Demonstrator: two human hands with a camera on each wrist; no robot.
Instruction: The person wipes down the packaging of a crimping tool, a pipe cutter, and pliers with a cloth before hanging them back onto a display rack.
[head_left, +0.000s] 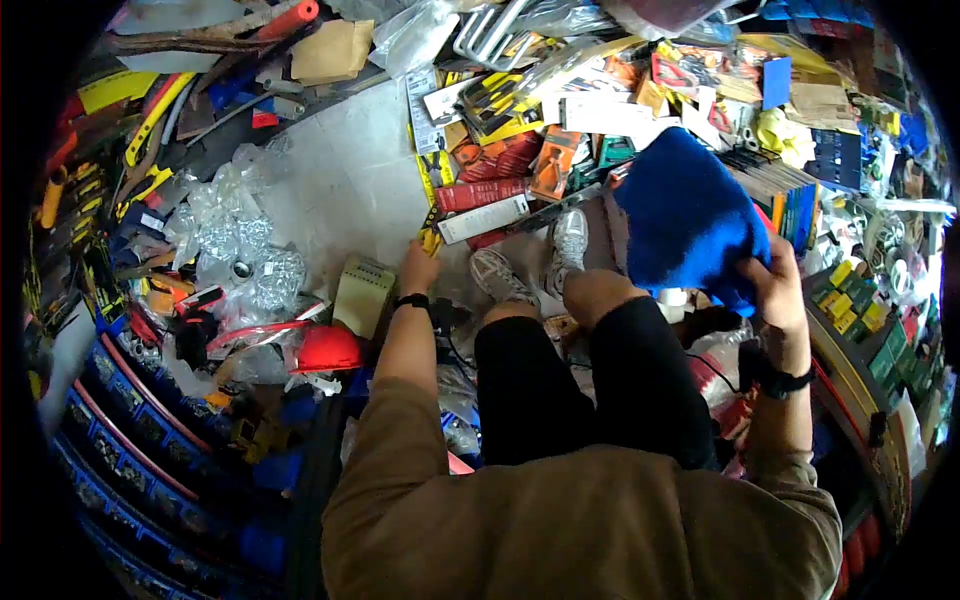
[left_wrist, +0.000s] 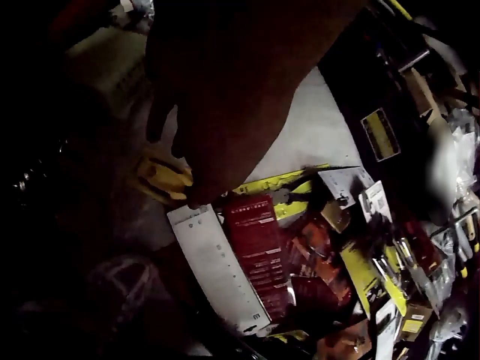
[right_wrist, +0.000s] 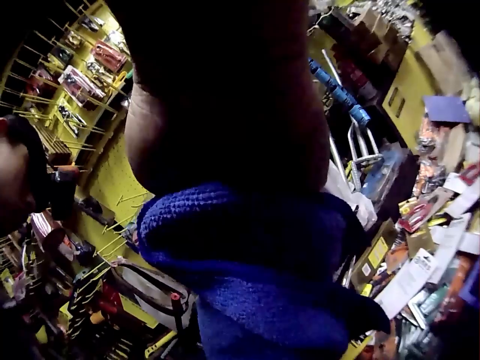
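My right hand (head_left: 775,280) grips a blue cloth (head_left: 690,220) by its edge and holds it up, fanned out, right of the knees. From the right wrist view the textured cloth (right_wrist: 247,300) hangs in folds below the hand, whose fingers are hidden in shadow. Reaching forward to the floor, my left hand (head_left: 420,268) holds yellow-handled pliers (head_left: 431,238). Their yellow handles (left_wrist: 161,178) show beside the dark fingers in the left wrist view. Just beyond lie a long white packet (head_left: 484,219) and a red packet (head_left: 482,194).
A grey sheet (head_left: 350,170) covers floor ahead. Packaged tools (head_left: 500,105) pile up beyond the shoes (head_left: 568,240). Clear bags of metal parts (head_left: 240,235), a beige box (head_left: 362,295) and a red dome-shaped thing (head_left: 328,348) lie left. Blue bins (head_left: 130,420) line the lower left.
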